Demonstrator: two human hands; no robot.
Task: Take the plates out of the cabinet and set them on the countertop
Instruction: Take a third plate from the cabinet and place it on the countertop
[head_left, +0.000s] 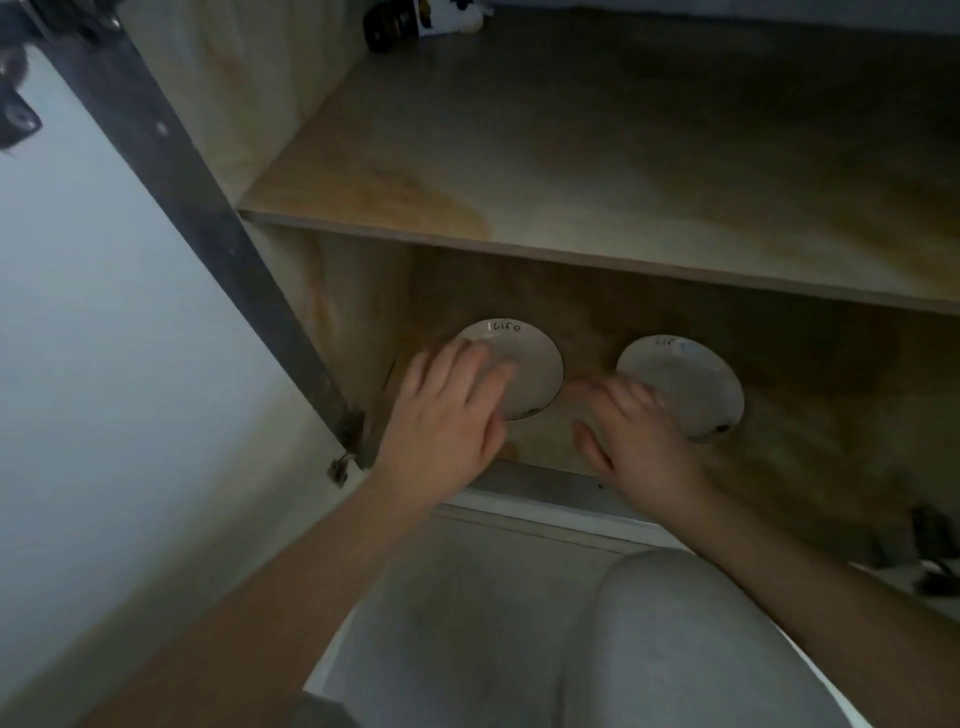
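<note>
Both hands reach into the cabinet (597, 249): the left hand (441, 415) and right hand (641, 436) lie flat-fingered, grasping nothing, over the left plate (524, 358) and right plate (685, 379). Next, each likely needs a rim grip.

Inside the lower cabinet compartment, the wooden shelf (597, 244) caps the room overhead at 12 o'clock. The left wall (332, 312) closes in at 9 o'clock. Bare floor shows between the left plate (530, 364) and the right plate (691, 379), and wider at 3 o'clock.
</note>
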